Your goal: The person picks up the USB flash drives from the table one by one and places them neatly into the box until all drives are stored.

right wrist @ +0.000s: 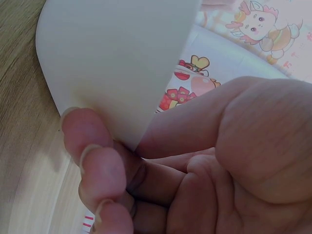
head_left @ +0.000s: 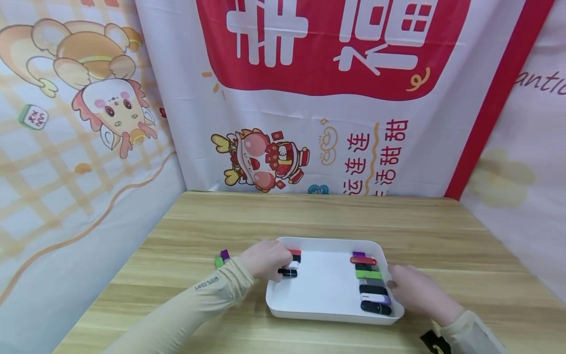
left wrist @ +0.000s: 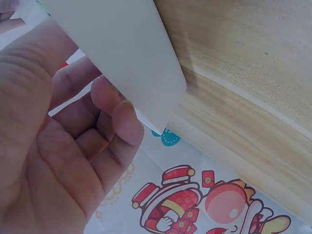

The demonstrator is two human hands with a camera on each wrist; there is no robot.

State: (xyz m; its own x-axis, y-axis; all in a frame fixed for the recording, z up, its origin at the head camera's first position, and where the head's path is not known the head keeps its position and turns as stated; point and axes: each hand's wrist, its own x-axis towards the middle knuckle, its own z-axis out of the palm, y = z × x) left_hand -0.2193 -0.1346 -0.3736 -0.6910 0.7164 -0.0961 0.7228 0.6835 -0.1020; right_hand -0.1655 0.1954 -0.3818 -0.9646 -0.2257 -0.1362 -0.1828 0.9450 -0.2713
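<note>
A white tray stands on the wooden table with USB flash drives along both short sides. My left hand reaches over its left wall, beside a black flash drive and a red and black one. In the left wrist view, two curled fingers lie outside the wall; the thumb and forefinger tips are hidden behind it, so their contact cannot be told. My right hand grips the tray's right wall, fingers curled on the outside and the thumb passing behind it.
Down the tray's right side runs a column of flash drives, including a red one, a green one and a black one. On the table, left of the tray, lie a green drive and a purple one. Printed cloth hangs behind.
</note>
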